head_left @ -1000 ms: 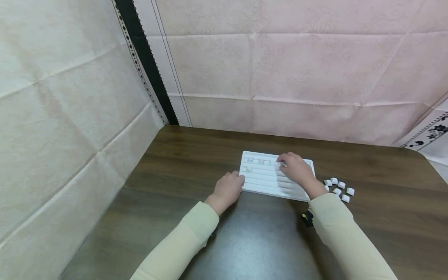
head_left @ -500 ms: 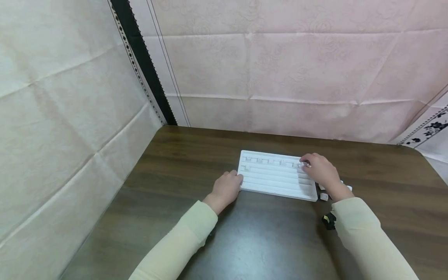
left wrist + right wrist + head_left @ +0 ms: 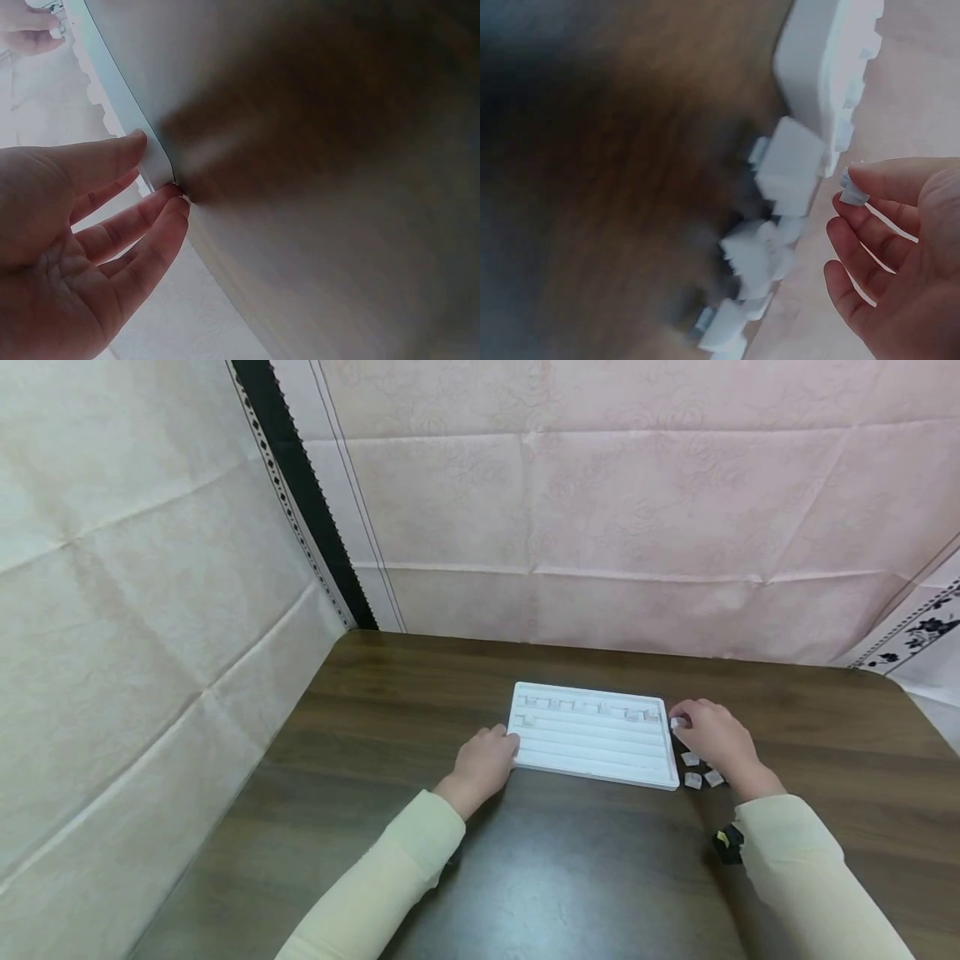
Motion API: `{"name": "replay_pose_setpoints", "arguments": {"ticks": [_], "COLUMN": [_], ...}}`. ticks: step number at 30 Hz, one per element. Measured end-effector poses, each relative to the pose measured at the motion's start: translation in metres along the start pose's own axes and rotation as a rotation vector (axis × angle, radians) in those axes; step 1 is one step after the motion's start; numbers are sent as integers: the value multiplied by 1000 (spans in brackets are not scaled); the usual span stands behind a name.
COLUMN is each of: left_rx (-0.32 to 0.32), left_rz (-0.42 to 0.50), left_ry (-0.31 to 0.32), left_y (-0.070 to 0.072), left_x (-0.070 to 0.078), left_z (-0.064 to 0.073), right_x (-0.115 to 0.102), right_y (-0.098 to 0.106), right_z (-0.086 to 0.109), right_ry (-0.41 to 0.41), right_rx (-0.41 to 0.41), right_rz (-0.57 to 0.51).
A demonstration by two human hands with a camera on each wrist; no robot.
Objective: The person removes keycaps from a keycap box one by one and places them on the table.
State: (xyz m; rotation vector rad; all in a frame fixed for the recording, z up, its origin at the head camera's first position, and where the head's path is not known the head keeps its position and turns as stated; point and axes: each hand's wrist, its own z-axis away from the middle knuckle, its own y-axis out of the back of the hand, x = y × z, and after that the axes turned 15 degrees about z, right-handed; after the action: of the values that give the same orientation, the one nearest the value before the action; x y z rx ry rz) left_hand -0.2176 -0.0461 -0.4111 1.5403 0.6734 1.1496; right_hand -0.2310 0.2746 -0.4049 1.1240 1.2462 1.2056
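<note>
A flat white board (image 3: 592, 752) with raised ridges in rows lies on the table. Along its top row sit several small clear-looking pieces (image 3: 580, 707), with another one (image 3: 527, 720) in the row below. My left hand (image 3: 483, 768) grips the board's left edge; in the left wrist view the thumb is on the rim and fingertips reach the lower corner. Just past the board's right end, my right hand (image 3: 717, 739) pinches a small white block (image 3: 853, 191) between thumb and index finger, the other fingers loosely bent. Several loose white blocks (image 3: 693, 780) lie below that hand, partly hidden by it.
The dark wooden table (image 3: 420, 677) reaches back to a pale cloth wall (image 3: 637, 527). A second cloth (image 3: 150, 652) hangs along the left side. A black device (image 3: 727, 843) is at the right wrist.
My right hand has moved rightward from over the board's top row to beyond its right edge, uncovering pieces at that row's right end. The left hand keeps its hold.
</note>
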Motion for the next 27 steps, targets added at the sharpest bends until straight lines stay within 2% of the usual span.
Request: {"name": "replay_pose_setpoints", "arguments": {"ticks": [5,16,27], "left_rx": [1,9,41], "left_rz": [4,8,0], "left_ry": [1,-13,-42], "left_y": [-1,-1,-1], "left_x": [0,-1,-2], "left_z": [0,0,1], "right_x": [4,9,15], "right_y": [-5,-13,-7], "right_z": [3,4,6], "right_ry": [2,19,17], "right_rx": [-29,-36,-79], "right_rz": [21,80,26]}}
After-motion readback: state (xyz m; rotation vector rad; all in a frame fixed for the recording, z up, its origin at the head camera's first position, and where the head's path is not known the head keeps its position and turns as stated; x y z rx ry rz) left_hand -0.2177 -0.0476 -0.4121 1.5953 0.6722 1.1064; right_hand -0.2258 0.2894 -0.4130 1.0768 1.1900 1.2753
